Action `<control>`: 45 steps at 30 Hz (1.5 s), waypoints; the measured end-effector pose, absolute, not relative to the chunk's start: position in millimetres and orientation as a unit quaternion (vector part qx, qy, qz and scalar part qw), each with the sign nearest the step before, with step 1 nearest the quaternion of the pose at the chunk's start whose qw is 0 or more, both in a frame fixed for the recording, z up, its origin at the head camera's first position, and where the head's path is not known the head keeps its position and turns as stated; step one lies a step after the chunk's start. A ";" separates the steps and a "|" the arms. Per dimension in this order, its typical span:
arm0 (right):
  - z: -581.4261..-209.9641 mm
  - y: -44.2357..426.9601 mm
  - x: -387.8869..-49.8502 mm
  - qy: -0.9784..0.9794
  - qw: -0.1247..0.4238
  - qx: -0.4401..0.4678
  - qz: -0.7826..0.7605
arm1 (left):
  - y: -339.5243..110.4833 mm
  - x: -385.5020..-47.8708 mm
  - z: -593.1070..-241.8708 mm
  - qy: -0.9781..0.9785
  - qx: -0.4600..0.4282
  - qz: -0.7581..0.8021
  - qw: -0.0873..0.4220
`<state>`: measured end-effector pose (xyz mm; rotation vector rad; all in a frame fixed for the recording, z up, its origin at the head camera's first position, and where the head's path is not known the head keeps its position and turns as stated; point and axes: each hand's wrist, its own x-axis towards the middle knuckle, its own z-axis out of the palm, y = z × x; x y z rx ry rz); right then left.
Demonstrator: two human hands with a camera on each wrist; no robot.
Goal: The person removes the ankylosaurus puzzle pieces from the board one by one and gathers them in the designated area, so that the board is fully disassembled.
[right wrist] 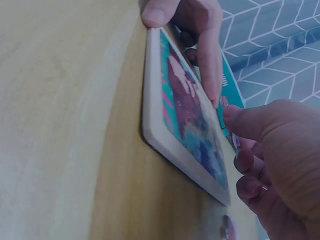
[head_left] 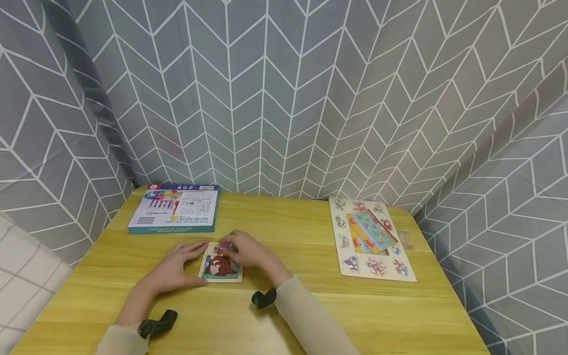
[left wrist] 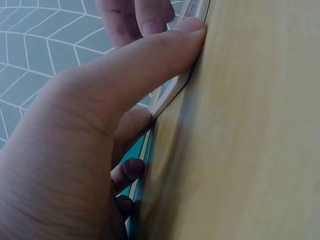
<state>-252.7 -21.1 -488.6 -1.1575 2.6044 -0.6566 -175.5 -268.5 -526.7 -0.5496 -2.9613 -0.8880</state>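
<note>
A small square wooden jigsaw puzzle board (head_left: pixel 220 268) with a reddish-brown animal picture lies flat on the table. My left hand (head_left: pixel 175 268) holds it by its left side, thumb at the near corner and a finger at the far edge. In the left wrist view the thumb (left wrist: pixel 160 52) presses the board's rim. Over the far part of the board, my right hand (head_left: pixel 248 251) pinches a small puzzle piece (right wrist: pixel 224 101) between thumb and fingers. Most of that piece is hidden by the fingertips.
A teal-edged box (head_left: pixel 177 209) of beaded toys lies behind the hands, at the table's back left. To the right is a white board (head_left: pixel 355 264) with sea-animal pictures, carrying several stacked picture cards (head_left: pixel 374 231). A small purple piece (right wrist: pixel 229 228) lies beside the puzzle board.
</note>
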 end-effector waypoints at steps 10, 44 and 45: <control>-486.6 9.1 -254.8 0.890 0.049 -0.373 -0.259 | -267.1 -176.0 -527.1 -0.942 -0.180 -0.283 0.006; -516.4 111.0 -251.4 0.897 0.018 -0.305 -0.318 | -266.4 -174.5 -523.0 -0.944 -0.179 -0.277 0.001; -517.2 111.5 -251.2 0.897 0.017 -0.304 -0.321 | -266.6 -174.5 -523.2 -0.945 -0.176 -0.277 -0.001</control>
